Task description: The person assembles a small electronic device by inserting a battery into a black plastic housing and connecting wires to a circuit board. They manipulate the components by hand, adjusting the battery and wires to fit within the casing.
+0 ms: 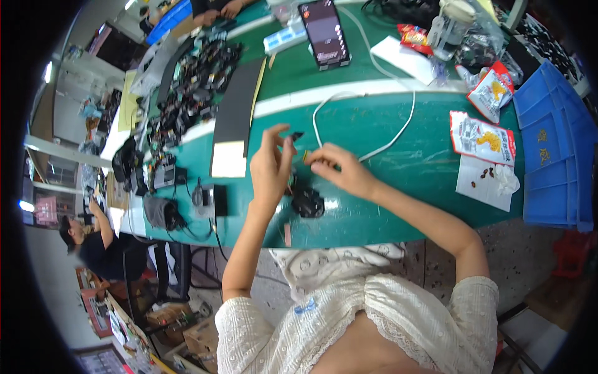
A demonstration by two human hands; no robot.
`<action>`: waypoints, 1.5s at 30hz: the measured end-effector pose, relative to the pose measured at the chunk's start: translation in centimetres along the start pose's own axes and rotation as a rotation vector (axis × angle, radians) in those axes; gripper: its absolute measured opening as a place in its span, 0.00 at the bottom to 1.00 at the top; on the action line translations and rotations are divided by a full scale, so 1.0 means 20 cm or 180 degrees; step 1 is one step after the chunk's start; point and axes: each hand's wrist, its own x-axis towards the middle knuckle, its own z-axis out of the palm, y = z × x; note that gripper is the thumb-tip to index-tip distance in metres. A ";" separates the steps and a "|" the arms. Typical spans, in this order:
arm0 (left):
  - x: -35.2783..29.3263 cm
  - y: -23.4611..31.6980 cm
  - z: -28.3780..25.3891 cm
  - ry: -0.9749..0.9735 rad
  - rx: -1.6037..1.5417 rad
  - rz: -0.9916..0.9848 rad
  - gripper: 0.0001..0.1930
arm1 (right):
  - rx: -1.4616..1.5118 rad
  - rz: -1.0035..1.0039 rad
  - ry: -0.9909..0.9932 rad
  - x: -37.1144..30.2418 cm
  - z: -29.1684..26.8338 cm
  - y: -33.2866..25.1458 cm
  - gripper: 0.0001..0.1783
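Above the green table [374, 187], my left hand [271, 167] is raised with thumb and forefinger pinched around a small black part [297, 135]. Facing it, my right hand [341, 168] has its fingers closed on a small yellowish piece [305, 156], too small to identify. A gap separates the two hands. Just below them on the tabletop lies a black bundle [308, 202], perhaps a cable or small parts; its upper side is partly covered by my left hand. A short pinkish strip [287, 234] rests near the table's front edge.
A phone [325, 34] stands upright at the back, with a white cable [413, 103] looping in front. Left are heaped black electronic parts [193, 93], a dark board [238, 106] and a grey box [208, 201]. Right are snack packets [483, 140] and a blue bin [554, 149]. People sit nearby.
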 end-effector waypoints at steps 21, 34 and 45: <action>-0.03 -0.07 0.05 0.0592 0.0906 0.1965 0.18 | 0.1799 0.0927 -0.0962 0.02 -0.08 -0.01 0.24; 0.04 0.01 -0.11 -0.0458 0.1308 0.2020 0.18 | 0.1784 0.1071 -0.1103 0.03 -0.09 0.00 0.14; 0.07 -0.04 -0.12 -0.2284 -0.0685 0.0187 0.13 | 0.1813 0.0925 -0.1182 0.04 -0.10 0.00 0.13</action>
